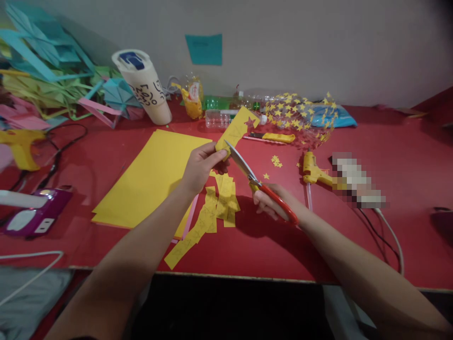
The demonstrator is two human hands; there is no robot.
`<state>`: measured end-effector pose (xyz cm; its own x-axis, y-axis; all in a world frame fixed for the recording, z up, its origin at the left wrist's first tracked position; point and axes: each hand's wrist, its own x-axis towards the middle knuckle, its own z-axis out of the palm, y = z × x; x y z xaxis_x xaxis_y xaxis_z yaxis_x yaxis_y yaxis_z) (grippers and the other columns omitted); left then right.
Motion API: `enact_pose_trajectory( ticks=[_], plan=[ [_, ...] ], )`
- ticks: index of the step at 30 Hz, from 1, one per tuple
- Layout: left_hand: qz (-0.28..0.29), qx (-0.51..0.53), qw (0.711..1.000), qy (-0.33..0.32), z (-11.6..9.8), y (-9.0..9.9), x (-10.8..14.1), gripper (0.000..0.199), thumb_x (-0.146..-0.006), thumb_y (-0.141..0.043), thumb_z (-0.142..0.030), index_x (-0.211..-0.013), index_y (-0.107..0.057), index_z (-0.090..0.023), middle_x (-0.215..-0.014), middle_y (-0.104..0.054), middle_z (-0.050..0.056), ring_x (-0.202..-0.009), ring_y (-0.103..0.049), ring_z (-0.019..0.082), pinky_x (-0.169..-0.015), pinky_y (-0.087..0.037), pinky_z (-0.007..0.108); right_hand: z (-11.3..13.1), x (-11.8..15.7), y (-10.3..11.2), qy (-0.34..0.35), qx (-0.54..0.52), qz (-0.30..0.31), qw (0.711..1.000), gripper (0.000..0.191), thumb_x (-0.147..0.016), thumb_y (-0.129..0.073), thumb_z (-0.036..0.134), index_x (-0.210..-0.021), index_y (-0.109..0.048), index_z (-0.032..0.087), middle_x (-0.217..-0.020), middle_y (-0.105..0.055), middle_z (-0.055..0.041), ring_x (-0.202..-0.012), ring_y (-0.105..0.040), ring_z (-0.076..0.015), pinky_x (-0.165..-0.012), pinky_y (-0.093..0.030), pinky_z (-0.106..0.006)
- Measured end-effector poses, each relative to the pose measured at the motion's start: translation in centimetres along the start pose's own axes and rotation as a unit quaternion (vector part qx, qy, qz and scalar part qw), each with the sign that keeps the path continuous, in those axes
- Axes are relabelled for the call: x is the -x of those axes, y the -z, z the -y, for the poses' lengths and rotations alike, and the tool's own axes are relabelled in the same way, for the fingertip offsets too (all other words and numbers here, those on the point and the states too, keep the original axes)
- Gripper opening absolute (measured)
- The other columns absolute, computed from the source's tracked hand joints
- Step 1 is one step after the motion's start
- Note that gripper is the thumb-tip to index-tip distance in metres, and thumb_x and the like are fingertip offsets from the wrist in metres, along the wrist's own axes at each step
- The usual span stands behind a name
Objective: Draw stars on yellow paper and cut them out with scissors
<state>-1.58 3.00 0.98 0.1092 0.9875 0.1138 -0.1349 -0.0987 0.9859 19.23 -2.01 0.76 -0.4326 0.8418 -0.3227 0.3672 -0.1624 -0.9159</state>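
Observation:
Between the thumb and fingers of my left hand (201,169) is a strip of yellow paper (234,130) with stars drawn on it. A star-shaped gap shows near its far end. My right hand (271,200) grips red-handled scissors (253,178), whose blades point up and left and meet the strip near my left thumb. Below the hands lie several more yellow strips (207,215) with drawn stars. A small heap of cut yellow stars (276,161) sits on the red table, and one loose star (266,176) lies near the scissors.
Yellow paper sheets (141,174) are stacked at the left. A yellow glue gun (311,167) lies at the right; another glue gun (24,146) is far left. Behind are a utility knife (278,137), clear bottles, a white tumbler (145,89) and a purple power strip (38,212) at left.

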Motion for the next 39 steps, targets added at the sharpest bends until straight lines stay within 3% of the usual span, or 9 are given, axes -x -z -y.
enact_pose_trajectory(
  ticks=[6, 25, 31, 39],
  plan=[
    [0.0, 0.001, 1.0, 0.007, -0.1, 0.0, 0.0, 0.013, -0.071, -0.067, -0.028, -0.067, -0.063, -0.017, -0.058, -0.063, -0.002, -0.047, -0.058, 0.009, -0.048, -0.049, 0.022, -1.2, -0.3, -0.2, 0.011, -0.02, -0.007, 1.0, 0.064, -0.066, -0.056, 0.087, -0.063, -0.049, 0.023, -0.032, -0.037, 0.0113, -0.029, -0.038, -0.0063, -0.059, -0.059, -0.033],
    [0.0, 0.006, 1.0, 0.02, -0.2, -0.1, 0.1, 0.014, -0.071, -0.067, -0.03, -0.067, -0.063, -0.017, -0.059, -0.063, -0.002, -0.048, -0.058, 0.009, -0.05, -0.05, 0.023, -0.3, 0.1, -0.4, 0.003, -0.018, 0.005, 1.0, 0.061, -0.073, -0.054, 0.083, -0.062, -0.044, 0.024, -0.034, -0.038, 0.0109, -0.03, -0.04, -0.0072, -0.058, -0.057, -0.031],
    [0.007, 0.007, 1.0, 0.021, -0.2, -0.1, 0.1, 0.015, -0.071, -0.068, -0.031, -0.067, -0.063, -0.017, -0.059, -0.063, -0.002, -0.048, -0.058, 0.009, -0.05, -0.05, 0.023, 0.1, 0.1, -0.5, -0.006, -0.026, 0.005, 1.0, 0.061, -0.071, -0.055, 0.083, -0.059, -0.036, 0.026, -0.032, -0.037, 0.0101, -0.032, -0.038, -0.0072, -0.061, -0.059, -0.032],
    [0.003, 0.008, 1.0, 0.026, -0.3, 0.0, 0.0, 0.014, -0.069, -0.068, -0.031, -0.067, -0.063, -0.017, -0.058, -0.064, -0.002, -0.047, -0.057, 0.009, -0.049, -0.049, 0.023, 0.5, 0.3, -0.4, -0.013, -0.002, -0.01, 1.0, 0.058, -0.071, -0.057, 0.079, -0.06, -0.038, 0.025, -0.035, -0.034, 0.0112, -0.03, -0.038, -0.007, -0.051, -0.053, -0.029]
  ],
)
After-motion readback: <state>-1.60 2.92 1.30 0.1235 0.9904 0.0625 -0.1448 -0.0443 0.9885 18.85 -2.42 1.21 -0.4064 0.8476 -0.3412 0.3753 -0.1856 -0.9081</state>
